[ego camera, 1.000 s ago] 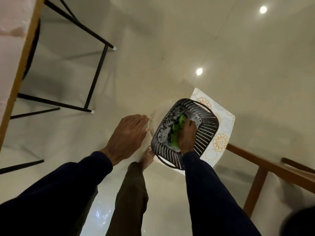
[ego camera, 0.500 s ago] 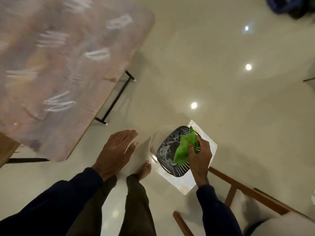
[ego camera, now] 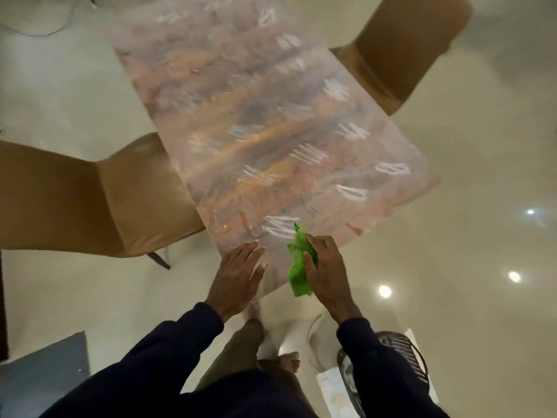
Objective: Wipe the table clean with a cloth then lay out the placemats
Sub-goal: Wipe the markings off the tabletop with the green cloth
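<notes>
A long table (ego camera: 271,125) with a pinkish marbled top stretches away from me, with small crumbs near its close end. My right hand (ego camera: 327,274) grips a crumpled green cloth (ego camera: 298,267) over the table's near corner. My left hand (ego camera: 238,274) hovers with fingers spread at the near edge, empty. A patterned placemat (ego camera: 334,390) lies on the floor at the lower right, under a dark perforated basket (ego camera: 410,357) and a clear bowl (ego camera: 316,336).
A tan chair (ego camera: 90,203) stands at the table's left side and another tan chair (ego camera: 404,52) at the far right. The floor is glossy cream tile. A grey mat (ego camera: 45,375) lies at the lower left. My bare foot (ego camera: 289,360) stands beside the basket.
My right hand lifted the green cloth out of the basket and carried it up to the table's near end. My view swung from the floor to the table.
</notes>
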### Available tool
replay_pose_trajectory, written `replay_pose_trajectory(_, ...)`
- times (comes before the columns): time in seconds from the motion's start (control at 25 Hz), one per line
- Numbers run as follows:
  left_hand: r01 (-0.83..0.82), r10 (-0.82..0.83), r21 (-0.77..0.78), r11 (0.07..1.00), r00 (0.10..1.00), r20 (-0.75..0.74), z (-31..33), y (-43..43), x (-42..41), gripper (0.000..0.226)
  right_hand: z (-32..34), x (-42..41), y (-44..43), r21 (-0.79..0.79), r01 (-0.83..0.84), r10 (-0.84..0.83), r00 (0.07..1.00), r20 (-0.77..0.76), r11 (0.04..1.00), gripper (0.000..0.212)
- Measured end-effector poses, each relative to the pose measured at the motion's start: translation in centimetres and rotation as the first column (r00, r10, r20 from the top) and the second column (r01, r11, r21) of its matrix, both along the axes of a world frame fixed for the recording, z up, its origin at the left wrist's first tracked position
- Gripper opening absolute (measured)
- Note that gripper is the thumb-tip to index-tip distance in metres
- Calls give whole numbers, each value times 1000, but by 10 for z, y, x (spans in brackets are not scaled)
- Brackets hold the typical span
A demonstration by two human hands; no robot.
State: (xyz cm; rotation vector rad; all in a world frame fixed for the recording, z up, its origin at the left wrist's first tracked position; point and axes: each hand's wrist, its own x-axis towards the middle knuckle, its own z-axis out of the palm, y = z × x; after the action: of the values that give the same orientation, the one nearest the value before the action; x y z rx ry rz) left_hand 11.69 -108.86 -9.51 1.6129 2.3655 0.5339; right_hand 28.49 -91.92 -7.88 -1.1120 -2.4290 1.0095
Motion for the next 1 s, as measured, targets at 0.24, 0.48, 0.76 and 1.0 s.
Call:
replay_pose_trajectory(0.24, -147, 149, -52, 988, 988, 31, -22, -26, -59, 46, -66, -97, 11, 199, -292, 199, 901, 386, 935, 50)
replay_pose_trajectory(0.48, -223, 227, -59, 973, 971, 70, -31, -50, -79, 54, -95, -98, -31, 222, -264, 183, 926, 330, 939, 60)
replay_pose_trajectory(0.76, -276, 286, -119, 954, 955, 81, -39, -60, -80, 48, -108, -146, -27, 251, -180, 64, 910, 409, 951, 67)
replay_pose_trajectory(1.0, -312, 332, -162, 936, 937, 111, -45, -69, -77, 48, -118, -75, -35, 296, -718, 570, 687, 451, 630, 65)
